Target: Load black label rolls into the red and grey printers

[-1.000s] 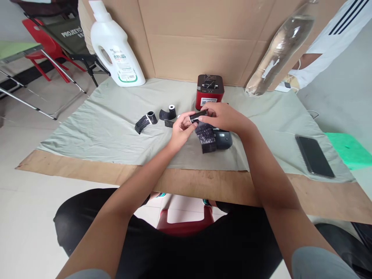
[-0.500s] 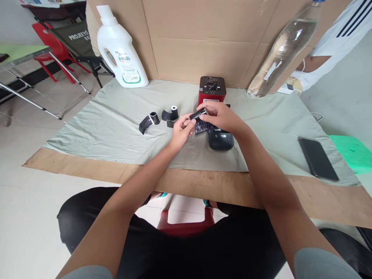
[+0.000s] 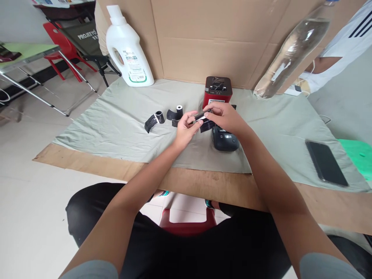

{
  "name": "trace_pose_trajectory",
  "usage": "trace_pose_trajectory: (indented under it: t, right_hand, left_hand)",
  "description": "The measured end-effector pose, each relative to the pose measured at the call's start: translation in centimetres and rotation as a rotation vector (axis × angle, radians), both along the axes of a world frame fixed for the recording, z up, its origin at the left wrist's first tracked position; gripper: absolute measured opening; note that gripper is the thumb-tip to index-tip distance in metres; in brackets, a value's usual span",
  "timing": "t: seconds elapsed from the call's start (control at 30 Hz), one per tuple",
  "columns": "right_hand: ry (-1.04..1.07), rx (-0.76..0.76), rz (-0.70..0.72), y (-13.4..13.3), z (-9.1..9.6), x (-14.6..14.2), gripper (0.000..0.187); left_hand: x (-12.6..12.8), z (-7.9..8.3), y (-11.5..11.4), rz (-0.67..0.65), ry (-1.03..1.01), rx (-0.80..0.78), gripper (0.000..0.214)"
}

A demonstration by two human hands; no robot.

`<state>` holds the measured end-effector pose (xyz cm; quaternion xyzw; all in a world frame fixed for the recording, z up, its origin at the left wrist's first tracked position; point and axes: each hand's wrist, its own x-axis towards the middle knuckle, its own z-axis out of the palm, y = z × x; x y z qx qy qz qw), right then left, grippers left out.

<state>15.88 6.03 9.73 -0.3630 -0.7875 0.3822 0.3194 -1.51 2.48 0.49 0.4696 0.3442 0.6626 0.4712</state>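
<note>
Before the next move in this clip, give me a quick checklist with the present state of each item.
1. Left hand on the black roll: ok, it grips one end.
2. Right hand on it too: ok, at the other end.
3. Roll fully wound: not ok, a loose strip shows below it.
4. Far part of the black device: cannot tell, partly hidden.
5. Red device upright: ok.
6. Phone clear of both hands: ok.
</note>
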Motion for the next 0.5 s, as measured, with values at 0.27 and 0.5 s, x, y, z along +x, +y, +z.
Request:
trace_pose_trajectory:
  t: [0.27,0.5]
  right_hand:
    - [-0.008,-0.057,-0.061,0.2,-0.4,-0.3,0.018]
    - [0.081,-0.061,-0.040,-0.1,-1.3,-1.2,0.016]
  left_hand:
    - [0.4,-0.5,-0.1,-0.005,-0.003,0.010,0.059]
    - [0.7,0.0,-0.3,-0.024,-0.076,-0.024,0.046]
